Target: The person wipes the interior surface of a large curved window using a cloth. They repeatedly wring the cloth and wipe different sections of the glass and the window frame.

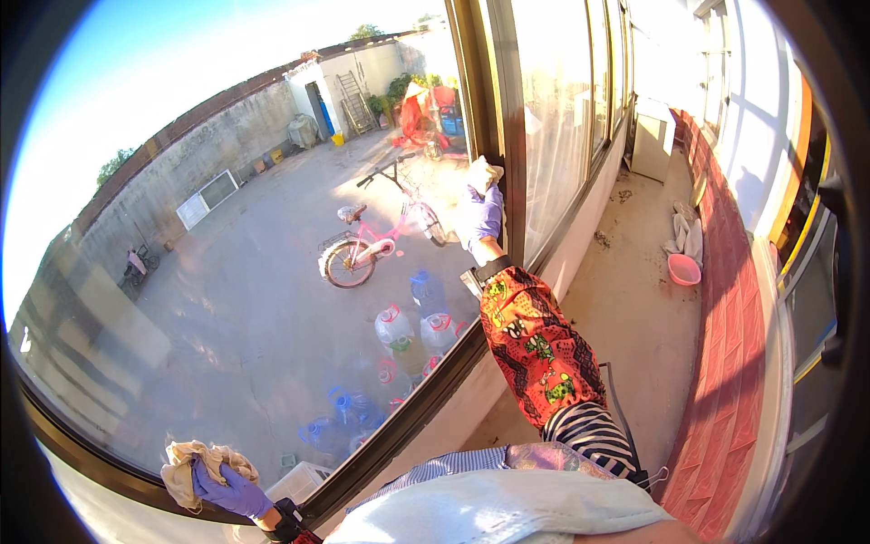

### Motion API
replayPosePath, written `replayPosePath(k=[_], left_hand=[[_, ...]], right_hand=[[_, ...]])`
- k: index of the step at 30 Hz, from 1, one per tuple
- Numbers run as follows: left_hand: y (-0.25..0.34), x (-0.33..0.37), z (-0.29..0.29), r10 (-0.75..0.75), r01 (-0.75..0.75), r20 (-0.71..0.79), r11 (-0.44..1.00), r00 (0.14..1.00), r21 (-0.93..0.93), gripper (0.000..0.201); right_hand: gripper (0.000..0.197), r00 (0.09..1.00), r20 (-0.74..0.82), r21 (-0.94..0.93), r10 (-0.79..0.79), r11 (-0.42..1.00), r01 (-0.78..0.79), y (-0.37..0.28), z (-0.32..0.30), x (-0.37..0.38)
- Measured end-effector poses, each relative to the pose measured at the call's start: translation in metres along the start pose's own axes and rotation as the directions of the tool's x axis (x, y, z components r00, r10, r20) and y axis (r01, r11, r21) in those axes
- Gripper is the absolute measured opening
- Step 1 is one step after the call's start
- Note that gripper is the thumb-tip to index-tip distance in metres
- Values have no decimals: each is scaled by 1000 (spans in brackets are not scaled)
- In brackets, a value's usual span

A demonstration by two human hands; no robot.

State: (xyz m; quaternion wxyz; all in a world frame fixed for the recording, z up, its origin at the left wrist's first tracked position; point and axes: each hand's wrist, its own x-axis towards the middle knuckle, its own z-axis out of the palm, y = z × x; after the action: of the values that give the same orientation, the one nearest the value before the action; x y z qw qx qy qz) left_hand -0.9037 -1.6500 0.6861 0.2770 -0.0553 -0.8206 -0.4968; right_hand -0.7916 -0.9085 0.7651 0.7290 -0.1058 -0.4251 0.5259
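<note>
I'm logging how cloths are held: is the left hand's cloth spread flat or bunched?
Bunched: the beige cloth shows creased folds and bulges out beside the left hand.

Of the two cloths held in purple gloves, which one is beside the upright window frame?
The pale cloth in the right hand, beside the upright window frame. The beige cloth in the left hand is at the bottom window frame, with more fabric showing.

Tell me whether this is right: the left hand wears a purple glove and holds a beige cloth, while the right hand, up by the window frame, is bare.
Not quite: the right hand is not bare. The head view shows it in a purple glove too, up by the window frame. The left hand is gloved and holds a beige cloth, as you said.
</note>
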Motion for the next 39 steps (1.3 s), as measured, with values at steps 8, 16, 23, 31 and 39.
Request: replayPosePath(k=[8,16,23,31,39], left_hand=[[95,-43,10,463,-452,-172,886,870,102,40],[74,-39,16,316,-322,-89,943,945,-79,42],[65,-42,20,307,-314,-72,943,949,-113,43],[65,-44,22,463,-484,-191,871,866,-85,44],[65,-45,33,358,-384,-317,923,878,-22,61]], right_hand=[[44,928,109,-599,-356,721,347,-148,159,141],[37,745,303,-307,-594,679,667,-272,300,94],[32,29,386,265,-922,141,954,-346,392,-145],[29,-184,456,586,-871,138,798,-345,395,-158],[25,339,455,83,-823,419,904,-324,349,122]])
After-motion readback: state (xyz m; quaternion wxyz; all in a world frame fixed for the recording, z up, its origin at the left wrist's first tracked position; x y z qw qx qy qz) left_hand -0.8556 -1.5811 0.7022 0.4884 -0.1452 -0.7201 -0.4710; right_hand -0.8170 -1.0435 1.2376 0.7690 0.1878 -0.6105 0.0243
